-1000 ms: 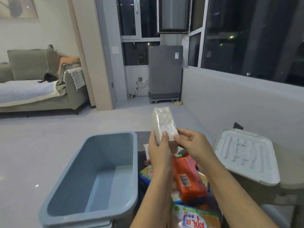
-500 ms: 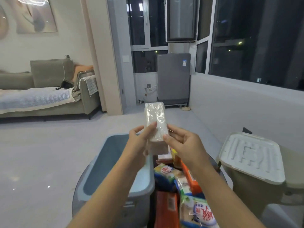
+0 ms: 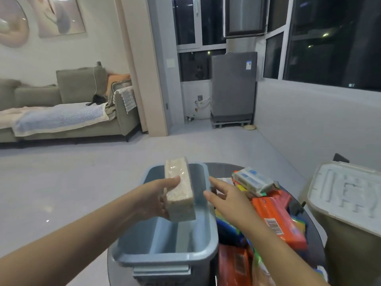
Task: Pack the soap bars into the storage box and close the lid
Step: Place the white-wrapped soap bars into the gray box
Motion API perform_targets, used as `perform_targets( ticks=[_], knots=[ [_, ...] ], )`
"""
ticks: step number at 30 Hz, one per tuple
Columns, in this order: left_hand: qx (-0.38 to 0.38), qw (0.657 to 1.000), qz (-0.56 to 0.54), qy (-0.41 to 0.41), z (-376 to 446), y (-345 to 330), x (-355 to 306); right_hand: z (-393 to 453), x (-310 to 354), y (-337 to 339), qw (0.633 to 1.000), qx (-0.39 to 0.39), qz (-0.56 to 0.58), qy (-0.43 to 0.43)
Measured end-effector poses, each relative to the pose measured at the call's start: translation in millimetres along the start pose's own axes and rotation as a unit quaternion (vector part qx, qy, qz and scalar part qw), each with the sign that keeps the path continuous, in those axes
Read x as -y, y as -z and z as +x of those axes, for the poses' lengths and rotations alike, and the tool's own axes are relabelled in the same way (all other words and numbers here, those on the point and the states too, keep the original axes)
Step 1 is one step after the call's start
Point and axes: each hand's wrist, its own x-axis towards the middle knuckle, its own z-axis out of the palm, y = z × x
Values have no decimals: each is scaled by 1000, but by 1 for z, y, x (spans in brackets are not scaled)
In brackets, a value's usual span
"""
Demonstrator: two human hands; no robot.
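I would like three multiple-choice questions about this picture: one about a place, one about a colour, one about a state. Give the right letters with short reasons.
1. Where is the wrapped pale soap bar?
A. in the left hand, above the box
B. on the sofa
C. under the lid

2. What colour is the storage box?
A. red
B. blue-grey
C. black

3. What is the state of the right hand?
A. gripping an orange pack
B. closed in a fist
C. open, holding nothing

Answers: 1 A, the left hand holds the bar over the box opening. 2 B, its rim and walls are blue-grey. 3 C, its fingers are extended beside the bar and touch nothing; the white lid lies apart on the right.
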Motion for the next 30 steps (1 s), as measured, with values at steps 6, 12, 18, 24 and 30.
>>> perform_targets(
  ticks=[6, 12, 18, 24, 30],
  knots=[
    [25, 996, 20, 87, 36, -11, 9, 2, -17, -18, 999, 19, 33, -31],
    [41, 990, 56, 122, 62, -24, 17, 10, -25, -16, 998, 10, 39, -39],
    [25, 985, 85, 146, 72, -26, 28, 13, -31, -17, 998, 17, 39, -47],
    [-14, 974, 164, 157, 74, -34, 31, 12, -29, -17, 998, 21, 37, -38],
    [-35, 968, 226, 105, 63, -36, 23, 8, -25, -13, 997, 36, 41, -47]
  ],
)
